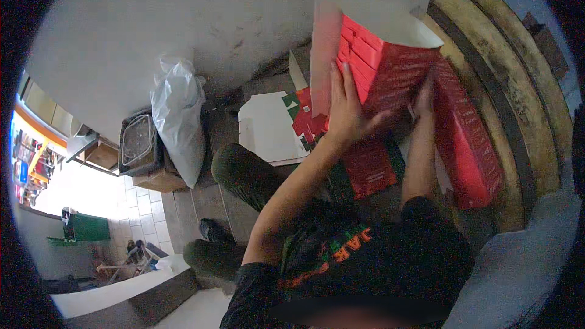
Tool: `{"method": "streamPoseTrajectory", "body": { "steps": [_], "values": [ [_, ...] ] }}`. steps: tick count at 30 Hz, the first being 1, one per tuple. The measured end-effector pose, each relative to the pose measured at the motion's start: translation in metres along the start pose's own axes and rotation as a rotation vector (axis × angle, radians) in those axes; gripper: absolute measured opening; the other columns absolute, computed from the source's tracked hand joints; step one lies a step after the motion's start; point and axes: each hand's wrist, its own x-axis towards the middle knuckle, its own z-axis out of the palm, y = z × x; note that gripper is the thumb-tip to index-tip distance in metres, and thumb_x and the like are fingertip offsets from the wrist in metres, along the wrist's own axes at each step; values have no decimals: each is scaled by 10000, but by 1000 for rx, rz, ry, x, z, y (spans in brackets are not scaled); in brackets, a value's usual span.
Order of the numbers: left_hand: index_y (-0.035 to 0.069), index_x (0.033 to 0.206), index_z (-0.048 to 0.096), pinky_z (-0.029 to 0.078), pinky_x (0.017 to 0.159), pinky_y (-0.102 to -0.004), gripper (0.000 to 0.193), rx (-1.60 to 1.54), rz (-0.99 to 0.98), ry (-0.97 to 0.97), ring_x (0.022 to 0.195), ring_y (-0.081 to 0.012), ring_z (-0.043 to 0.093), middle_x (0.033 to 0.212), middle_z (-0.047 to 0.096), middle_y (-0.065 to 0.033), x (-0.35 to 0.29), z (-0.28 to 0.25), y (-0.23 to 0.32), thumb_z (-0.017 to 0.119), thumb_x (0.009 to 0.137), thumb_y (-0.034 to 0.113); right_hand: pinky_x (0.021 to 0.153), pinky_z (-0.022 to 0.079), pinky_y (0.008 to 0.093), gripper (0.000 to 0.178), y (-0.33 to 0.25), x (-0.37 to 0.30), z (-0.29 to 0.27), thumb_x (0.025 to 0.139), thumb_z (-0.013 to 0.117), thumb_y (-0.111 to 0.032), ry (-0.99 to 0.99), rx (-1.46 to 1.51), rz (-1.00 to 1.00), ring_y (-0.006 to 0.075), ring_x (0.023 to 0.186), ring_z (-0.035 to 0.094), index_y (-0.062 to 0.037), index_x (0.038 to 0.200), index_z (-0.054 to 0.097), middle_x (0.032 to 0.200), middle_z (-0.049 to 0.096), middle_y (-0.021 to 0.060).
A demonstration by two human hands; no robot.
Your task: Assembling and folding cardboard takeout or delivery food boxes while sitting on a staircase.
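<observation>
A stack of nested red cartons (399, 73) with a white inside stands tilted in front of me, its open end toward the wall. My left hand (347, 113) presses against its left side, two fingers stretched up along the stepped edges and the thumb across the near face. Against the right part of the near face is my right hand (425, 100), dim and slightly blurred, its fingertips hard to make out. Between them the two hands hold the stack. Just right of my right forearm lies another long red carton stack (469, 140). Below the hands is a flat red carton piece (368, 167).
Flat white cardboard (274, 128) and red-green printed pieces (304, 116) lie on the floor to the left. Beyond stand a filled clear plastic bag (178, 109) and a dark crate (139, 140) on a cardboard box. Curved worn wooden steps (496, 85) rise at right.
</observation>
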Motion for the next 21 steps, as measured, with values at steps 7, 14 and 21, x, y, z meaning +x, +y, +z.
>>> {"method": "streamPoseTrajectory", "body": {
  "steps": [7, 14, 21],
  "values": [
    [-58, 1407, -38, 190, 1094, -503, 1135, 33, 106, -159, 1336, -523, 43, 1414, -46, -394, 1, 6, -46, 744, 700, 363, 1124, 142, 373, 604, 70, 9, -65, 985, 217, -415, 289, -362, -110, 275, 1372, 164, 7, 1418, 213, 1492, 176, 137],
    [-10, 1428, 42, 180, 1109, -460, 1096, 222, 216, -28, 1354, -480, 69, 1438, 1, -360, -9, 12, -53, 760, 687, 358, 974, 345, 402, 530, 1, -47, 29, 921, 374, -381, 663, -503, -536, 306, 1194, 362, -4, 1293, 333, 1312, 369, 157],
    [3, 1433, -9, 211, 1098, -450, 1041, -8, 66, 137, 1351, -461, 126, 1450, 62, -327, -51, -54, -57, 712, 751, 317, 801, 437, 422, 448, 19, -143, 187, 885, 427, -312, -226, -142, -1281, 322, 1023, 481, -49, 1244, 387, 1195, 460, 194]
  ]
}}
